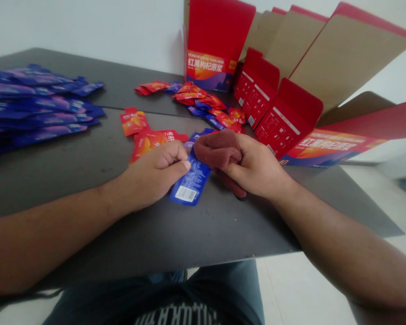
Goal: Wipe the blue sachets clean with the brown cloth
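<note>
My left hand is closed, its thumb and fingers pinching the left edge of a blue sachet. The sachet shows small print and a white barcode near its lower end. My right hand is wrapped round a folded brown cloth, which lies against the upper part of the sachet and hides some of it. Just beyond my left hand are red-orange sachets on the grey table.
Blue sachets are piled at the left. More red and blue sachets lie farther back. Red printed boxes stand open along the back right, one open box tilted near my right hand. The table's front edge runs before my legs.
</note>
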The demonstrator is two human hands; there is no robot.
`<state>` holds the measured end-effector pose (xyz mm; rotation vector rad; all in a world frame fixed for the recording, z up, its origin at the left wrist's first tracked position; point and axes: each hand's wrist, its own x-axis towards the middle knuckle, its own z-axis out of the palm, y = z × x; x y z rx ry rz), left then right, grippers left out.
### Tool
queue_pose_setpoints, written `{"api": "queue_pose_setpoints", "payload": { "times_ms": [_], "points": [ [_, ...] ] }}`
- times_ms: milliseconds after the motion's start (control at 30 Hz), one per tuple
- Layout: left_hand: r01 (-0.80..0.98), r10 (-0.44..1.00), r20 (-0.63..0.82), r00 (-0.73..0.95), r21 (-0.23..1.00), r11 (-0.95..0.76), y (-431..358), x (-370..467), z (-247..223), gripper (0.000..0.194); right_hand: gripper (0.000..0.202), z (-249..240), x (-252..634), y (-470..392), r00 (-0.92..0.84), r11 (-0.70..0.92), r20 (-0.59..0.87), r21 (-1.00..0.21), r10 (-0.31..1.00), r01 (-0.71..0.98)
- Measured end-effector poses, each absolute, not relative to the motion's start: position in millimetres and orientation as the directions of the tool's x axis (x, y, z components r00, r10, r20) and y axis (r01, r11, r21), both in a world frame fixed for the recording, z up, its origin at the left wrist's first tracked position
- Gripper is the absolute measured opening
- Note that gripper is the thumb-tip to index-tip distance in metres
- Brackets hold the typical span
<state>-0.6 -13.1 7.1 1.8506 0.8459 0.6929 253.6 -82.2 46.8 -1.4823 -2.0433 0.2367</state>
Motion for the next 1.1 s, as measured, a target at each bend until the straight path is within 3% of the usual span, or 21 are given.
{"api": "queue_pose_setpoints", "payload": {
  "times_ms": [100, 233, 400, 567, 767, 967, 1100],
  "points": [
    [0.214, 0.814, 0.094, 0.573, 0.942, -0.259, -11.0, -1.4, 0.1, 0.019, 0.033, 47.2, 251.9, -83.6, -0.257, 0.400, 0.352, -0.430, 0.900, 0.810],
    [0.202, 0.812, 0.088, 0.577, 0.948, -0.246, -10.2, -2.0, -2.1, 0.018, 0.035, 46.8, 250.7, -83.7, -0.158, 0.335, 0.388, -0.445, 0.908, 0.831],
    [0.191, 0.824, 0.085, 0.561, 0.955, -0.228, -9.8, -0.4, -4.6, 0.019, 0.023, 43.9, 250.1, -84.1, -0.355, 0.493, 0.377, -0.385, 0.856, 0.780],
    [0.146, 0.823, 0.096, 0.560, 0.966, -0.212, -9.8, 0.0, -6.5, 0.016, 0.017, 42.9, 250.2, -84.8, -0.312, 0.470, 0.433, -0.327, 0.846, 0.820],
    [0.157, 0.834, 0.078, 0.546, 0.968, -0.193, -8.8, 0.6, -6.7, 0.014, 0.009, 44.2, 240.8, -94.8, -0.506, 0.589, 0.318, -0.277, 0.802, 0.759],
    [0.155, 0.850, 0.108, 0.516, 0.964, -0.216, -9.4, 1.2, -3.4, 0.015, 0.011, 44.9, 236.9, -97.0, -0.378, 0.484, 0.370, -0.257, 0.849, 0.836],
    [0.203, 0.846, 0.099, 0.524, 0.950, -0.237, -12.0, -0.1, 5.2, 0.018, 0.010, 43.1, 230.6, -101.4, -0.555, 0.621, 0.286, -0.264, 0.781, 0.738]
  ]
}}
